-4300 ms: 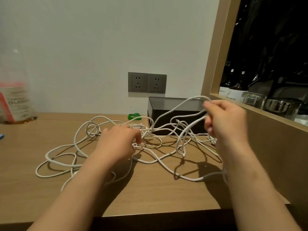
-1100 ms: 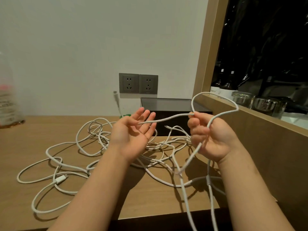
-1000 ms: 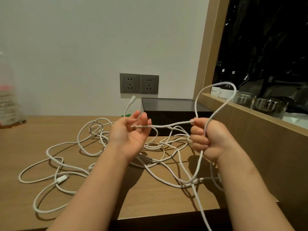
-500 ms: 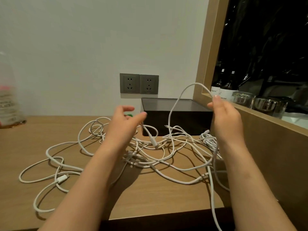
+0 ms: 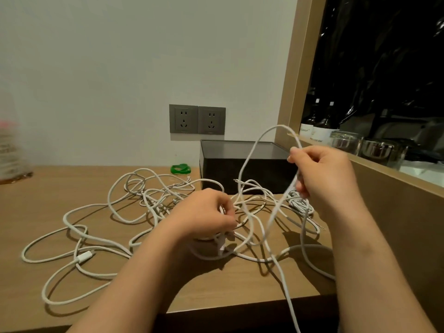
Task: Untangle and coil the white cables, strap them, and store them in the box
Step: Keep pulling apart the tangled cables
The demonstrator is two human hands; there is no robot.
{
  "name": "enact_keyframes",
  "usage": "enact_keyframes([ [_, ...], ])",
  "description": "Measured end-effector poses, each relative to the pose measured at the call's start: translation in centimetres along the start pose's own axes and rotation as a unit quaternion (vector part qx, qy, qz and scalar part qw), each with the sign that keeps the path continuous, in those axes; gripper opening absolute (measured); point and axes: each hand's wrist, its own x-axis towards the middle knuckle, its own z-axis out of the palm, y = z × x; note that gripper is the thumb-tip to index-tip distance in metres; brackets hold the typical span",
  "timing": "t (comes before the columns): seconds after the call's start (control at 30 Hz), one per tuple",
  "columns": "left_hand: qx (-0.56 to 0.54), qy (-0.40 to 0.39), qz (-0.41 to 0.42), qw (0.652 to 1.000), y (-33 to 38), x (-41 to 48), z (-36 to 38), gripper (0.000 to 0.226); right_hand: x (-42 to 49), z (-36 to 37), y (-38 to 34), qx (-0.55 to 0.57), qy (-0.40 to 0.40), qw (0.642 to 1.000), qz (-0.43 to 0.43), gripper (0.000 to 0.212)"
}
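Head view: the white cables (image 5: 153, 210) lie in a loose tangle spread across the wooden counter (image 5: 48, 193), with one strand running over its front edge. The left hand (image 5: 204, 216) is low over the middle of the tangle, its fingers (image 5: 227, 213) curled round strands there. The right hand (image 5: 324, 179) is raised above the counter, its fingers pinching a cable that arches up in a tall loop (image 5: 278, 126) and falls back into the tangle. A dark box (image 5: 221, 171) stands against the wall just behind the cables. A green band (image 5: 180, 168) lies beside the box on its left. Two wall sockets (image 5: 197, 119) sit above the box.
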Motion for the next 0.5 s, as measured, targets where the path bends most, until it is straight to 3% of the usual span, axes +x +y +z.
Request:
enact_keyframes([
  [0.07, -0.073, 0.001, 0.010, 0.997, 0.1, -0.2, -0.2, 0.008, 0.0, 0.1, -0.2, 0.152, 0.003, 0.987, 0.049, 0.018],
  [0.17, -0.011, -0.011, 0.021, 1.000, 0.0, -0.2, 0.1, 0.026, 0.1, 0.1, -0.7, 0.293, 0.000, 0.954, 0.062, 0.020],
  [0.23, -0.001, -0.038, 0.029, 0.999, 0.1, -0.2, 0.5, 0.032, 0.0, 0.0, -1.2, 0.337, 0.000, 0.940, 0.052, 0.021],
  [0.5, -0.103, -0.176, 0.014, 0.979, 0.6, -0.5, 0.1, 0.019, 0.0, 0.1, -1.7, 0.419, 0.018, 0.908, 0.006, 0.024],
])
